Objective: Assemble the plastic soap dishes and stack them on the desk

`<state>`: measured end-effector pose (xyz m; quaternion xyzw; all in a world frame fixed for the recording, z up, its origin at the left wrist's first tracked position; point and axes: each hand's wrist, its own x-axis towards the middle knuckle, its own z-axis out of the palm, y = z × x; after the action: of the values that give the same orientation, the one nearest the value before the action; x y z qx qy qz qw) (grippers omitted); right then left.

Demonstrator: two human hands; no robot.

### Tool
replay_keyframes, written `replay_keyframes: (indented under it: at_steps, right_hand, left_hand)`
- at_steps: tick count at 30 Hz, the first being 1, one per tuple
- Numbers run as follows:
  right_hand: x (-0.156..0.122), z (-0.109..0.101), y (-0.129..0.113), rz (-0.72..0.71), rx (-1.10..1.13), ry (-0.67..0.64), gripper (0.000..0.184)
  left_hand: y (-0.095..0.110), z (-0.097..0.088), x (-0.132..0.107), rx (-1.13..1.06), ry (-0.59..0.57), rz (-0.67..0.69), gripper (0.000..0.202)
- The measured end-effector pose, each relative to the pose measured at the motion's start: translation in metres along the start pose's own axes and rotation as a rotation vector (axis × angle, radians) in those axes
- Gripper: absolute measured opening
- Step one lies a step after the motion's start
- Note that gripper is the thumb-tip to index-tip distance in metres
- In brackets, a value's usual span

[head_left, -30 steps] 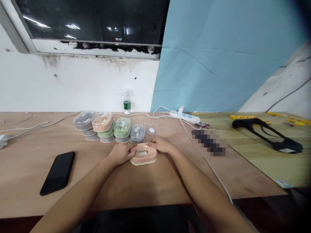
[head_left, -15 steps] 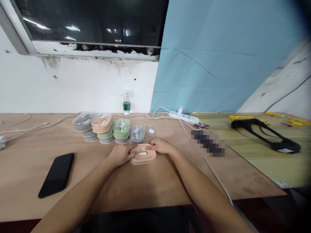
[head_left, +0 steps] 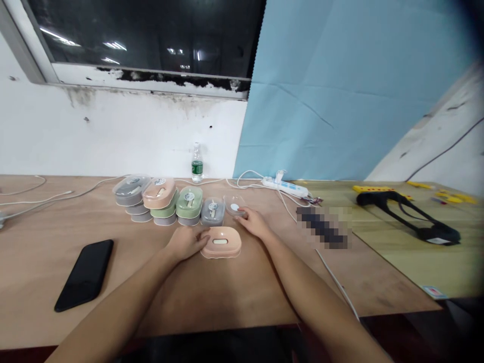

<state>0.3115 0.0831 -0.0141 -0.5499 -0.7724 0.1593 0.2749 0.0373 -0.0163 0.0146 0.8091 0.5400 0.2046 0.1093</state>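
Note:
In front of me on the table sits a pink oval plastic box [head_left: 231, 248] with a pale elongated piece in the slot on its top. My left hand [head_left: 187, 243] is closed on its left edge, fingers over the rim. Just beyond the box lies a clear plastic lid [head_left: 229, 200] bearing a round white sticker. At the lid's near right edge is my right hand [head_left: 255, 223], its fingertips pinched there. A grey box with a clear lid [head_left: 213, 214] stands close behind the pink one.
Stacked lidded boxes in grey, pink and green [head_left: 189, 201] stand at the back left. A black phone [head_left: 85, 275] lies on the left. Behind are a water bottle [head_left: 197, 166] and a white power strip [head_left: 287, 187]. White cables cross the table [head_left: 170, 307].
My right hand has left the pink box and moved back to the clear lid. My left hand stays on the box. The view has shifted slightly.

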Motion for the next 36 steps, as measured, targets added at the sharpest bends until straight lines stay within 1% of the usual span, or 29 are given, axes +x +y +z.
replay_keyframes:
  at_steps: [2, 4, 6, 8, 10, 12, 14, 16, 19, 21, 23, 26, 29, 32, 34, 36]
  right_hand:
    - [0.001, 0.002, -0.001, 0.007, -0.035, -0.020, 0.035]
    - [0.001, 0.003, -0.001, 0.029, -0.053, 0.014, 0.031]
    - [0.002, 0.001, -0.002, 0.070, -0.045, 0.113, 0.031]
    - [0.002, -0.002, -0.003, 0.111, -0.020, 0.245, 0.034]
    - [0.002, -0.006, -0.004, 0.122, 0.027, 0.359, 0.037]
    - [0.000, -0.009, -0.008, 0.101, 0.101, 0.429, 0.039]
    - [-0.005, -0.011, -0.013, 0.057, 0.178, 0.444, 0.041]
    - [-0.012, -0.012, -0.021, -0.012, 0.225, 0.408, 0.042]
    - [-0.022, -0.010, -0.035, -0.133, 0.241, 0.276, 0.042]
    - [-0.027, -0.007, -0.044, -0.171, 0.266, 0.184, 0.042]
    - [-0.028, -0.005, -0.051, -0.149, 0.351, 0.107, 0.043]
    - [-0.025, -0.003, -0.056, -0.046, 0.530, -0.016, 0.047]
    - [-0.020, -0.001, -0.054, 0.040, 0.615, -0.126, 0.050]
    - [-0.017, 0.000, -0.050, 0.032, 0.643, -0.196, 0.051]
    - [-0.016, 0.000, -0.048, 0.000, 0.638, -0.220, 0.052]
    - [-0.015, -0.003, -0.045, -0.024, 0.586, -0.240, 0.052]
  left_hand:
    - [-0.001, 0.000, 0.000, -0.024, 0.025, 0.009, 0.036]
    - [-0.001, 0.000, -0.001, -0.053, 0.041, 0.023, 0.036]
    - [-0.002, 0.000, -0.001, -0.068, 0.050, 0.027, 0.036]
    - [-0.003, 0.000, -0.001, -0.073, 0.064, 0.019, 0.037]
    - [-0.004, 0.001, -0.001, -0.082, 0.088, 0.014, 0.039]
    - [-0.004, 0.001, -0.001, -0.103, 0.114, 0.008, 0.043]
    - [-0.004, 0.001, -0.001, -0.139, 0.147, 0.004, 0.050]
    - [-0.003, 0.001, -0.002, -0.182, 0.190, -0.002, 0.060]
    - [-0.002, -0.001, -0.003, -0.236, 0.226, -0.003, 0.073]
    - [-0.001, -0.003, -0.004, -0.264, 0.240, -0.003, 0.076]
    - [-0.003, -0.007, -0.005, -0.287, 0.280, 0.001, 0.073]
    - [-0.006, -0.009, -0.005, -0.312, 0.348, 0.003, 0.058]
    - [-0.008, -0.004, -0.002, -0.454, 0.371, -0.047, 0.050]
    - [-0.007, 0.006, 0.000, -0.607, 0.352, -0.102, 0.049]
    - [-0.005, 0.010, 0.001, -0.633, 0.296, -0.096, 0.050]
    - [-0.003, 0.012, 0.000, -0.643, 0.232, -0.082, 0.051]
